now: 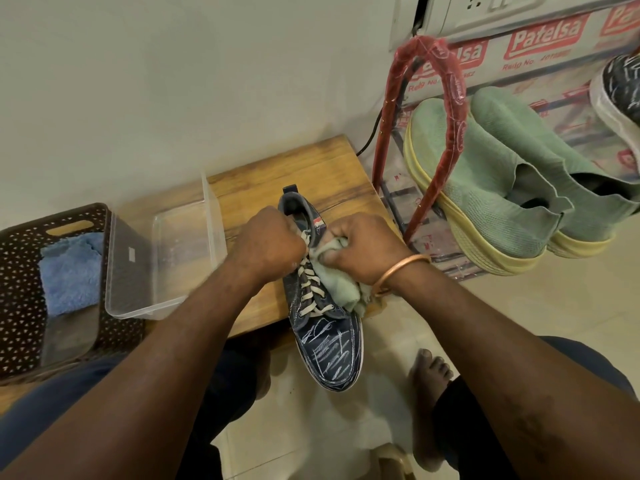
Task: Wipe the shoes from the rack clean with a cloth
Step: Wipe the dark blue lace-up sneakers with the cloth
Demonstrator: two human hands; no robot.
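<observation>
The wooden desk (270, 181) lies under both grips. Out past the right grip, a green pair (502, 188) waits on the rack (450, 98). Between the grips stands the navy sneaker (325, 344), upright on its sole, heel end on the desk and toe overhanging the edge toward the person.

It looks light. The canvas upper is probably soft enough to cave under pressure, while the rubber sole should stay stiff, so the collar rim or the sole edge seems the surest hold. The left grip (273, 244) is curled round the collar and top laces, bracing the sneaker against the rubbing.

The right grip (363, 244) is closed round a bunched green cloth (337, 282), pressed to the sneaker's side just beside the eyelets, its loose tail trailing beneath the wrist. The cloth is limp and conforms easily; whether it is damp I cannot tell. The pale laces (308, 289) lie slack between the grips and could snag it.
</observation>
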